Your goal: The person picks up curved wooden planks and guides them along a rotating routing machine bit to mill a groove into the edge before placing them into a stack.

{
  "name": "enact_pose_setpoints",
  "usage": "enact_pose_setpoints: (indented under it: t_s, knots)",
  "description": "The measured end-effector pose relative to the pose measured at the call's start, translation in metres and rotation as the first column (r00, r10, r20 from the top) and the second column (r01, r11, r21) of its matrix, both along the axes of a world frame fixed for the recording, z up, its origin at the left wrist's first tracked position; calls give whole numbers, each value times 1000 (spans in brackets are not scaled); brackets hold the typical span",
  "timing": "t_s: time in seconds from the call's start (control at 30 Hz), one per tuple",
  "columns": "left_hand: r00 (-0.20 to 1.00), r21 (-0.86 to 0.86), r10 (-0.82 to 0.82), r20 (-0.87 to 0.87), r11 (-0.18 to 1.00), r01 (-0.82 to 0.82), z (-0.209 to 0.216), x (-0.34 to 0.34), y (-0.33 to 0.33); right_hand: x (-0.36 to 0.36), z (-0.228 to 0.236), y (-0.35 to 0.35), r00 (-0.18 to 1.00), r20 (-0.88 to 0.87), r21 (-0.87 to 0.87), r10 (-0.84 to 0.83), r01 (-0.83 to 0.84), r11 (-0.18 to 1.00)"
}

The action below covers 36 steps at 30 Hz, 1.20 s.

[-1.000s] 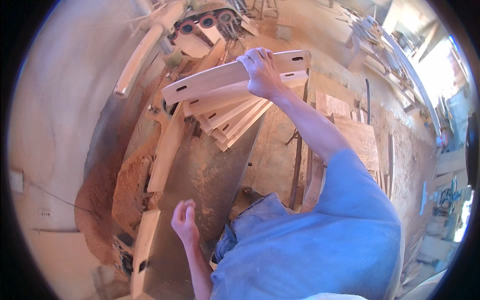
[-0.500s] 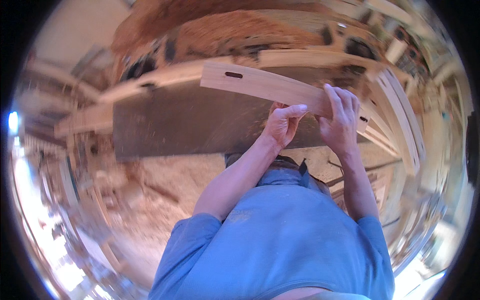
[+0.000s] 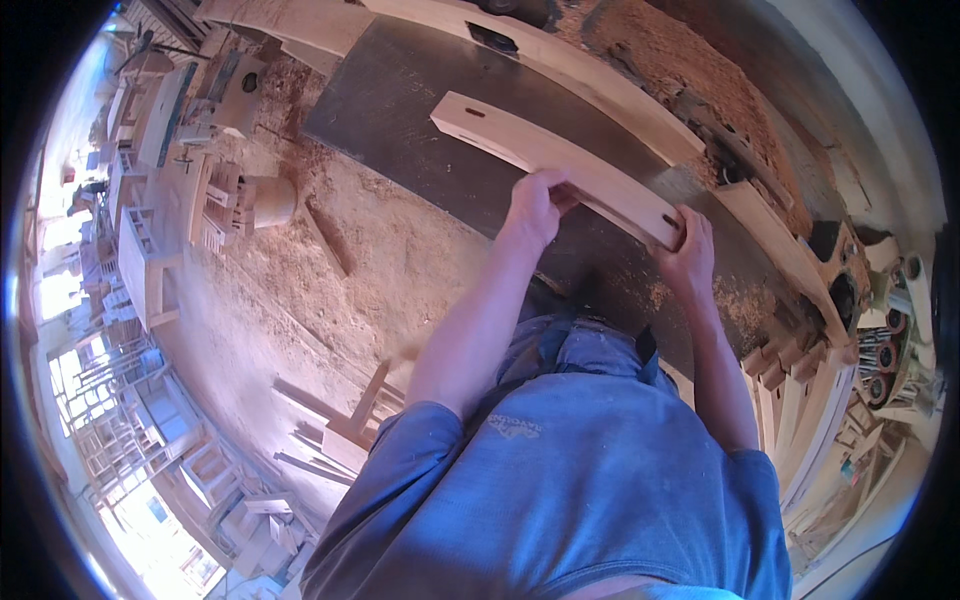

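Note:
A pale, slightly curved wooden board (image 3: 590, 170) with a dark slot near each end is held over a dark flat metal machine table (image 3: 390, 120). My left hand (image 3: 540, 208) closes on its near edge, about midway along. At its right end, my right hand (image 3: 688, 248) grips the corner beside the slot, fingers wrapped over the end. Whether the underside touches the metal cannot be made out.
Behind the board runs a long wooden fence (image 3: 590, 75), with heaped sawdust (image 3: 650, 45) beyond it. More cut boards (image 3: 800, 400) stand stacked at the lower right. Shavings cover the floor (image 3: 350, 250) on the left, where wooden furniture frames (image 3: 150, 260) stand.
My view has turned, so the metal table now slants down to the right. The board has tilted to show its near edge, and my right hand has shifted to its right end.

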<state>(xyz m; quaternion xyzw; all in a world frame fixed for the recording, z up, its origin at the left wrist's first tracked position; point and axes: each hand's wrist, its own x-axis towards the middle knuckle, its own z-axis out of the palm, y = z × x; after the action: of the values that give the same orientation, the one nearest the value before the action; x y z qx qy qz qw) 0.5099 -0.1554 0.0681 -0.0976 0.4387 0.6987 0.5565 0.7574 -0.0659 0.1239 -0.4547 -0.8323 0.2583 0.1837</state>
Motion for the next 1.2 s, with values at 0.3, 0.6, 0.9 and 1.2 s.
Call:
enact_pose_setpoints:
  t_s: [0.3,0.6,0.9,1.2]
  knots:
    - [845,-208,258,-468,897,-389,-2,-149,-48,-72,-21,48,998,-3,-498,-69,58,865]
    - [478,-186,62,-876,872,-453,-6,-230,18,-73,-21,73,980,183,-363,75,-4,932]
    - [261,-366,-264,-929,766,-529,-39,-241,54,-75,-17,69,963,213,-50,167,-160,986]
    - [505,-166,244,-828,754,-636,-25,-242,75,-85,-20,79,891,-48,162,452,-439,884]
